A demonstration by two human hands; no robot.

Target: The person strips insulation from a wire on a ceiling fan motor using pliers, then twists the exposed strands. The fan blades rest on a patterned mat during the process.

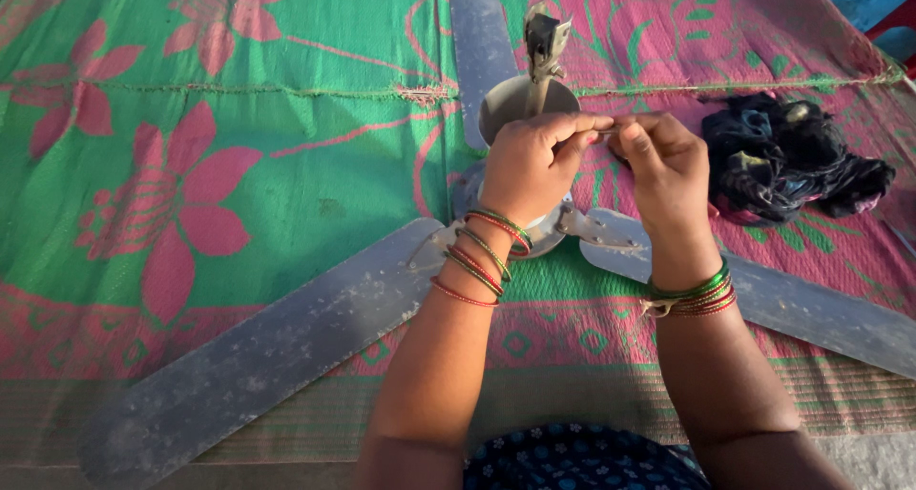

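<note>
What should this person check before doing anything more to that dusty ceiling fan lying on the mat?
1. Fan lies flat on the mat: ok.
2. Left hand and right hand meet above the motor hub: ok.
3. What the fingertips pinch: cannot tell, too small.
4. Downrod stands upright from the hub: ok.
5. Blades free of dust: not ok, grey grime all over.
6. Dark cloth bundle lies within reach beside the right hand: ok.
</note>
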